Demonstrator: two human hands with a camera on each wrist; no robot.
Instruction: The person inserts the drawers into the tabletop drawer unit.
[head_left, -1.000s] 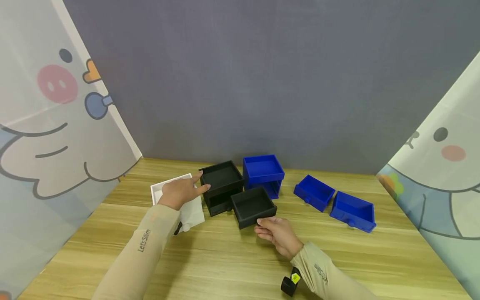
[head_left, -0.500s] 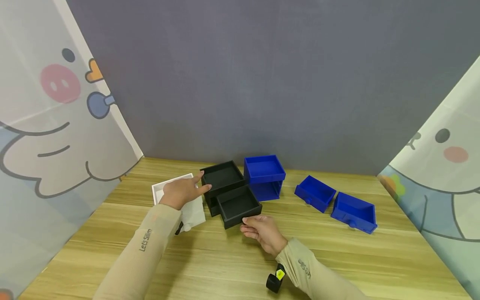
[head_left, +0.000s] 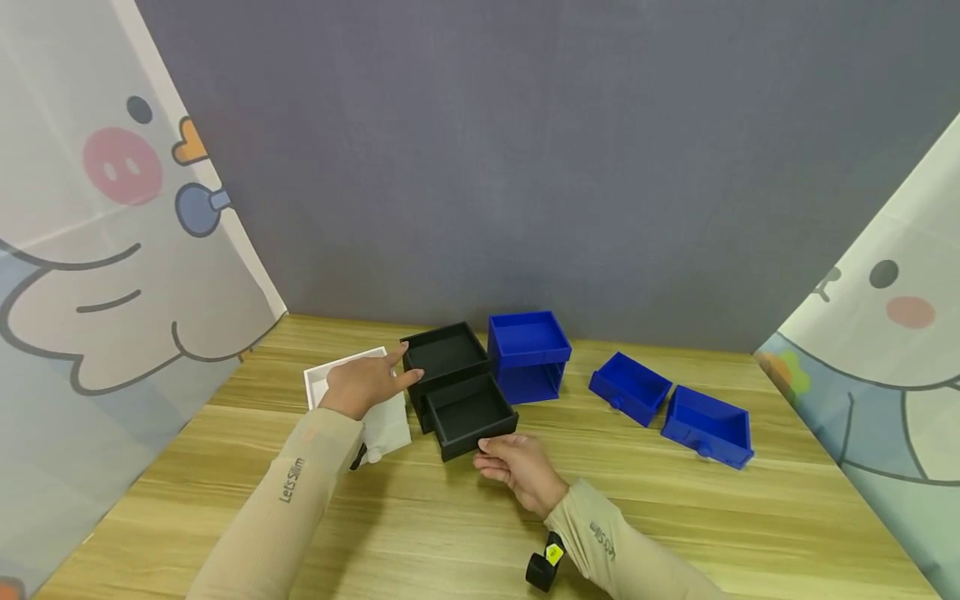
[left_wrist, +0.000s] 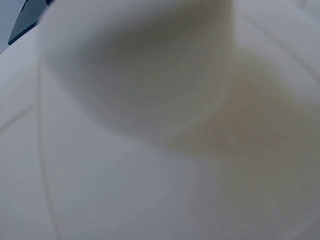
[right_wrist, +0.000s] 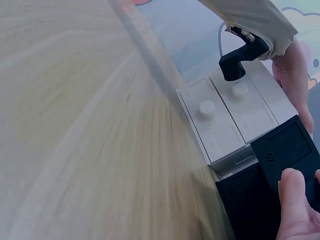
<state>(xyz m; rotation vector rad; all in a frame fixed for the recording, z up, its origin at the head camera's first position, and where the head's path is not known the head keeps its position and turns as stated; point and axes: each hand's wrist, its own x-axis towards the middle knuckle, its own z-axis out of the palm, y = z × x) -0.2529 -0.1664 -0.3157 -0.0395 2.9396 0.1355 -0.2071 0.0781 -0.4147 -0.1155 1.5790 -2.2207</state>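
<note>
My left hand (head_left: 362, 385) reaches over a white drawer cabinet (head_left: 384, 429), and its extended index finger and thumb touch the left top edge of a black cabinet (head_left: 445, 350). A black drawer (head_left: 471, 412) sits at the front of that cabinet, its rear part in the lower slot and its front sticking out. My right hand (head_left: 519, 471) pinches the drawer's front right part between thumb and fingers; the exact grip is partly hidden. In the right wrist view, the right hand (right_wrist: 297, 210) is against the black drawer (right_wrist: 285, 145). Blurred pale surfaces fill the left wrist view.
A blue cabinet (head_left: 528, 333) with an open front stands right of the black one. Two loose blue drawers, one (head_left: 630, 387) left of the other (head_left: 708, 423), lie on the wooden table (head_left: 420, 533) to the right. A grey backdrop (head_left: 525, 167) rises behind.
My right hand has carried the black drawer leftward to the black cabinet's front, and its rear end now sits in the lower opening. The left hand has stayed on the cabinet.
</note>
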